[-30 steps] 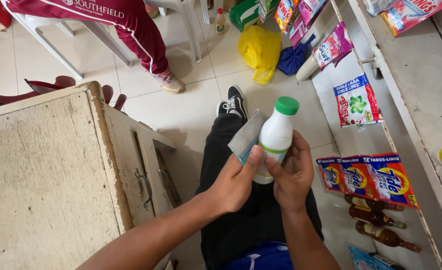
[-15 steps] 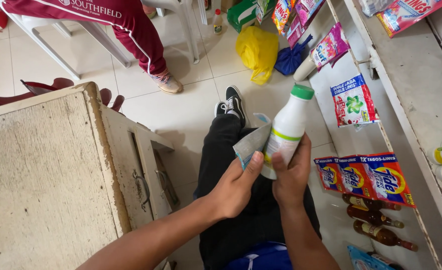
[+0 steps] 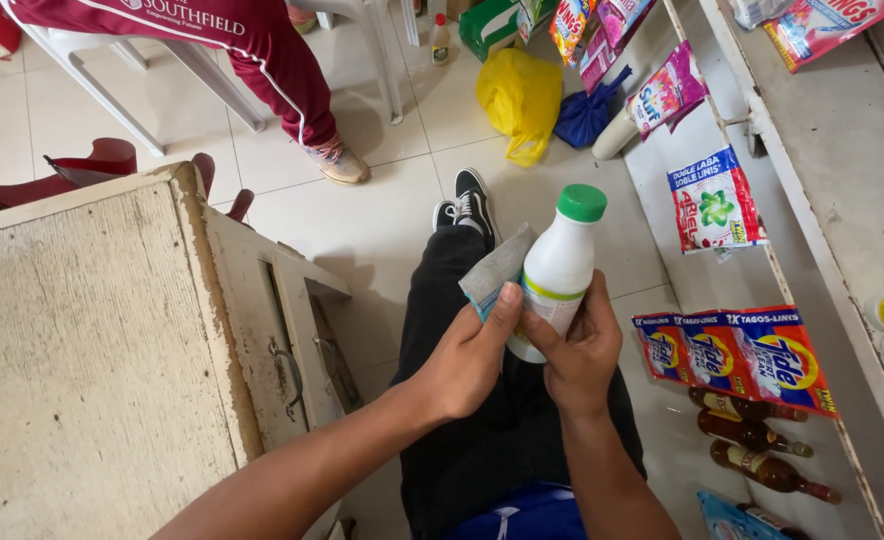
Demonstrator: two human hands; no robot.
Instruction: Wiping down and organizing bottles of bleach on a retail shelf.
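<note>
— What have we got in our hands?

— Our right hand [image 3: 584, 350] is wrapped around the lower body of a white plastic bottle [image 3: 554, 275] with a green cap [image 3: 582, 202], fingers curled shut on it. The bottle tilts a little, cap toward one o'clock, above our lap.

— And the left?

— Our left hand [image 3: 472, 352] pinches a small pale-blue sachet [image 3: 492, 272] with the thumb pressed on its lower edge; the rest of the fingers are folded under, so we cannot tell how tightly they close. The sachet lies touching the bottle's side, at its nine o'clock.

— What surrounds us?

— At nine o'clock stands a worn cream wooden cabinet [image 3: 82, 350] with a metal handle [image 3: 292, 365]. At three o'clock, a shelf rack [image 3: 822, 220] hung with detergent packets [image 3: 737, 355], and brown glass bottles [image 3: 752, 435] lying at four o'clock. At twelve, a yellow plastic bag [image 3: 520, 98] sits on the tiled floor [image 3: 382, 220]. At eleven o'clock, another person's leg in maroon trousers [image 3: 282, 80], beside a white plastic chair [image 3: 142, 75].
</note>
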